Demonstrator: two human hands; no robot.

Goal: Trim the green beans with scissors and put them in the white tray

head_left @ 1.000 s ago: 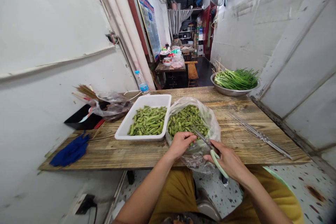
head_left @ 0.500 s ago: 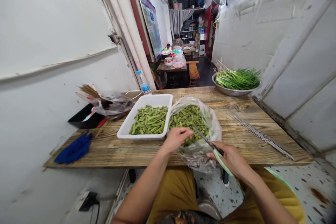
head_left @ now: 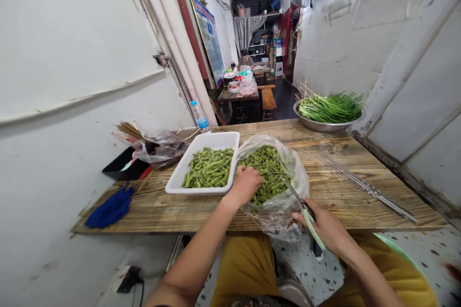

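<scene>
A clear plastic bag (head_left: pixel 300 172) lies open on the wooden table, full of green soybean pods (head_left: pixel 268 165). My left hand (head_left: pixel 248 183) is at the bag's left side, its fingers curled down over the pods; whatever they pinch is hidden. In my right hand (head_left: pixel 326 225) are scissors (head_left: pixel 309 223) with pale green handles, blades pointing up and left over the pods. Left of the bag, touching it, stands a white plastic basin (head_left: pixel 173 186) with more pods (head_left: pixel 209 168) inside.
A metal bowl of green chives (head_left: pixel 329 108) stands at the back right. Metal skewers (head_left: pixel 370 189) lie on the right. Leftward are a blue cloth (head_left: pixel 110 207), a black box (head_left: pixel 124 163) and a water bottle (head_left: pixel 200 117). A person (head_left: pixel 245 57) sits far back.
My left hand has lowered onto the pods, its fingers now curled downward. The scissors have stayed over the bag's right side. The whole view has shifted slightly.
</scene>
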